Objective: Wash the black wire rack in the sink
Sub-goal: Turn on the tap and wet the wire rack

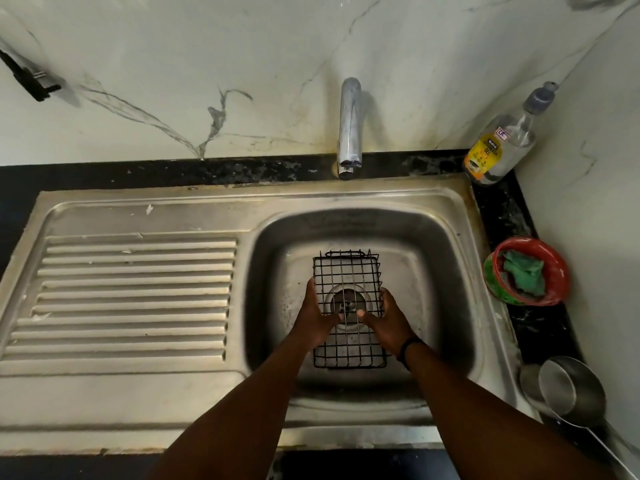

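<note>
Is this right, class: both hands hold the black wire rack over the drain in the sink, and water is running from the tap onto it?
Not quite. The head view shows no water leaving the tap; it is off. The rest stands: the left hand and right hand hold the black wire rack over the drain in the sink.

Both forearms reaching forward and down from the near edge, converging toward the middle. Left hand (317,315) on the left side, fingers extended far-ward along the edge of the black wire rack (346,271), thumb curled inward over the wires. Right hand (386,320) mirrored on the right side, fingers up along that edge, thumb hooked inward. Thumbs near each other, apart. Dark band round the right wrist.
</note>
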